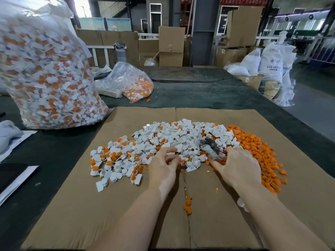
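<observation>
Counting on the surface: one cardboard sheet carrying one heap of white parts and one heap of orange caps, the pieces too many to count. One large clear bag and one small clear bag stand behind. The left hand, fingers curled, touches the near edge of the white parts; whether it grasps one cannot be told. The right hand grips one pair of red-handled cutters.

Factory hall, dim inside. Daylight comes through an opening at the far left. Grey column in the middle, stacked cardboard boxes just beside it. Red banner high on the back wall. Dark green table cover. Grey concrete floor on the right, white sacks standing on it. White railing behind the table.
</observation>
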The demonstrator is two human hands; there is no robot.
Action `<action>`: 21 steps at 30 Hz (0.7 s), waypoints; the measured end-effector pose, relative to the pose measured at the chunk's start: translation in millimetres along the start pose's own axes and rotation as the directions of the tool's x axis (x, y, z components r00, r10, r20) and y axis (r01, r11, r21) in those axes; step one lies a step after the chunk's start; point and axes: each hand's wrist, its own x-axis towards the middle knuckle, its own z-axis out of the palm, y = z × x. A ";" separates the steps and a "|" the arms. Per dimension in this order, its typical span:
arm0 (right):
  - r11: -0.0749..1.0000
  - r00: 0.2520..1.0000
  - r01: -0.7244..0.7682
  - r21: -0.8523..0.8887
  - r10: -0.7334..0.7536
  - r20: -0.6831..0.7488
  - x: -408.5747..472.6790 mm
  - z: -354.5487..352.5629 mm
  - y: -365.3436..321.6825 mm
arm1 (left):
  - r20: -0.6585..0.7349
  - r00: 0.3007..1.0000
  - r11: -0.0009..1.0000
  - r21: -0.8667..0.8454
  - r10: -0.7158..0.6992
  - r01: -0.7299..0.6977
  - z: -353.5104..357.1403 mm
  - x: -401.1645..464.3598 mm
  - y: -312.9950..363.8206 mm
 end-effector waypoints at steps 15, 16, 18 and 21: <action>0.728 0.863 0.494 0.476 -0.345 -0.369 -36.9 14.0 -45.3 | 0.158 0.982 0.991 0.066 0.102 -0.114 -4.3 -1.5 -5.3; 0.726 0.865 0.489 0.483 -0.334 -0.374 -37.2 13.9 -45.5 | 0.182 0.975 0.984 0.100 0.131 -0.151 -4.0 -2.1 -5.6; 0.723 0.869 0.479 0.497 -0.311 -0.384 -38.7 13.8 -45.7 | 0.191 0.967 0.967 0.158 0.168 -0.199 -2.3 -2.7 -5.7; 0.727 0.874 0.452 0.517 -0.245 -0.419 -40.7 13.5 -43.1 | 0.161 0.972 0.966 0.170 0.170 -0.197 0.2 -3.0 -5.5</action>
